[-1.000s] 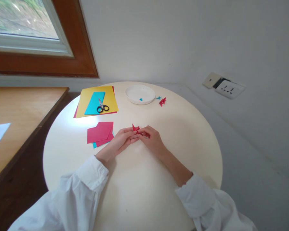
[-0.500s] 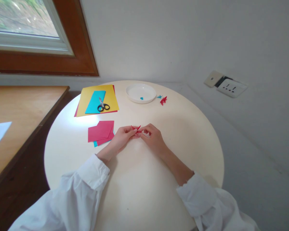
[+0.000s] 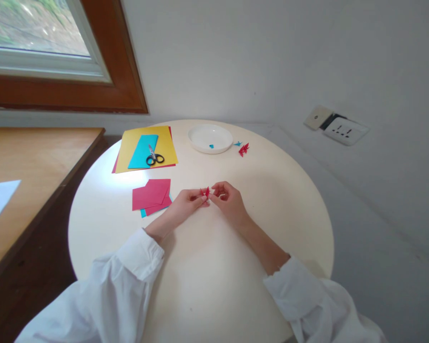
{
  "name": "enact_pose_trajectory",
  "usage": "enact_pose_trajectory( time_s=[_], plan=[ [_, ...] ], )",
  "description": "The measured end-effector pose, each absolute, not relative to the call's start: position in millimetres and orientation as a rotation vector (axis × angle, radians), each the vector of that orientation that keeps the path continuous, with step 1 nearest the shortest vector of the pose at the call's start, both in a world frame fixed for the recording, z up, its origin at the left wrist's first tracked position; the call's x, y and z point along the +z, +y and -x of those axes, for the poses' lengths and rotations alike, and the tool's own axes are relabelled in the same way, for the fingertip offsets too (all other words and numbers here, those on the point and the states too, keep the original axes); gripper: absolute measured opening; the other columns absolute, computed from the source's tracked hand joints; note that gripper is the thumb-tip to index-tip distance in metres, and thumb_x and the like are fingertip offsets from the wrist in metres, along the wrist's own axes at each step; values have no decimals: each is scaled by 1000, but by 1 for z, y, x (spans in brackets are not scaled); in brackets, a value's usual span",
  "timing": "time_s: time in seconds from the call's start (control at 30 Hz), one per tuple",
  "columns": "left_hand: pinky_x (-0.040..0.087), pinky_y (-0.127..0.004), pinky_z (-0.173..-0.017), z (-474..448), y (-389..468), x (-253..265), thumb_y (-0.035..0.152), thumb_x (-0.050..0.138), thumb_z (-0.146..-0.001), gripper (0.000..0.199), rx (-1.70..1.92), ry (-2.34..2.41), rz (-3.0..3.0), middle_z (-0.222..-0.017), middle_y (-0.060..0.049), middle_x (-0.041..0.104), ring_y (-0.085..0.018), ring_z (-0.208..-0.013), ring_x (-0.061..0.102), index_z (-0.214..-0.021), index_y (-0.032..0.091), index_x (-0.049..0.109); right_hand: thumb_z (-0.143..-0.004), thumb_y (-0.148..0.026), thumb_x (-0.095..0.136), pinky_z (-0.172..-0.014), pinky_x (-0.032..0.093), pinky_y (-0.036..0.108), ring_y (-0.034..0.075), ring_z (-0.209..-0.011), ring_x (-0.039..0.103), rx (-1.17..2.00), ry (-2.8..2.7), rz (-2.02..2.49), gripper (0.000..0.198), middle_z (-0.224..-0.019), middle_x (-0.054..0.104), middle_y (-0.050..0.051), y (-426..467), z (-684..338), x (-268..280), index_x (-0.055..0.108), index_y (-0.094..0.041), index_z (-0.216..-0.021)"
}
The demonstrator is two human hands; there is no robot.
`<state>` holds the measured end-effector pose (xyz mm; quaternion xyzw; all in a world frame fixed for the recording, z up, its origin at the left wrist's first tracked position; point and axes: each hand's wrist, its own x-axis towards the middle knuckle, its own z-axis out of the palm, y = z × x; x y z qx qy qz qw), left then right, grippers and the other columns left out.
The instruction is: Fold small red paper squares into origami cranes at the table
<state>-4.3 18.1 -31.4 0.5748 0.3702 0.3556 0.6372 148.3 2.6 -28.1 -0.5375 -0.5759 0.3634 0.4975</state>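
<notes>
"what's biggest from where you're standing?"

"the white wall, then the round white table in front of it, then the wooden desk off to the left. white sleeves reach in from the near side."

"and on the table?"

"a yellow sheet at the far left, and a white plate in the far middle."

"what about the hands?"

"they meet around the middle. the left hand is closed to a pinch, thumb against fingers, with a bit of folded red paper in it. the right hand is loosely curled, thumb and fingertips slightly parted right by that paper; i can't tell whether it grips."

"so where's the red paper exactly?"

"between the two hands, nearer to us than the plate."

"anything smaller?"

"blue paper on the yellow, with scissors lying across both. loose red sheets overlap left of the hands. right of the plate there's a red folded cluster and a blue folded piece, and inside the plate, one tiny blue bit."
</notes>
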Motion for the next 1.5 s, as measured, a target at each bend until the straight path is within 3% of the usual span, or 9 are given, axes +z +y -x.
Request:
enact_pose_trajectory(
  time_s=[0.3, 0.63, 0.93, 1.1, 1.5],
  plan=[
    [44, -29, -74, 4, 17, -36, 52, 61, -72, 40, 817, 877, -1399, -75, -5, 64, -18, -77, 58, -75, 13, 70, -69, -32, 58, -60, 44, 28, 13, -61, 56, 966, -1458, 1324, 17, -70, 66, 3, 4, -149, -31, 63, -17, -75],
    [41, -25, -62, 5, 11, -19, 45, 64, -70, 33, 855, 943, -1464, -75, -5, 67, -17, -69, 55, -72, 13, 72, -72, -34, 57, -60, 42, 27, 12, -59, 53, 951, -1497, 1317, 17, -67, 65, 1, 4, -150, -30, 62, -17, -70],
    [44, -30, -75, 7, 14, -26, 44, 70, -67, 38, 921, 979, -1330, -94, -9, 71, -20, -83, 60, -92, 15, 73, -70, -33, 58, -58, 39, 25, 11, -58, 50, 977, -1456, 1312, 17, -65, 61, 0, 3, -149, -28, 61, -17, -69],
    [44, -31, -79, 6, 13, -25, 42, 74, -63, 35, 927, 901, -1196, -89, -8, 72, -19, -82, 61, -86, 15, 74, -69, -35, 59, -55, 38, 25, 11, -57, 49, 991, -1421, 1296, 17, -63, 60, -1, 3, -149, -28, 60, -17, -66],
    [44, -26, -70, 0, 10, -21, 38, 73, -62, 28, 1017, 989, -1164, -73, -4, 65, -14, -72, 57, -73, 13, 68, -69, -34, 58, -60, 42, 27, 13, -62, 54, 980, -1421, 1282, 16, -66, 62, 0, 2, -145, -28, 59, -18, -68]
  ],
)
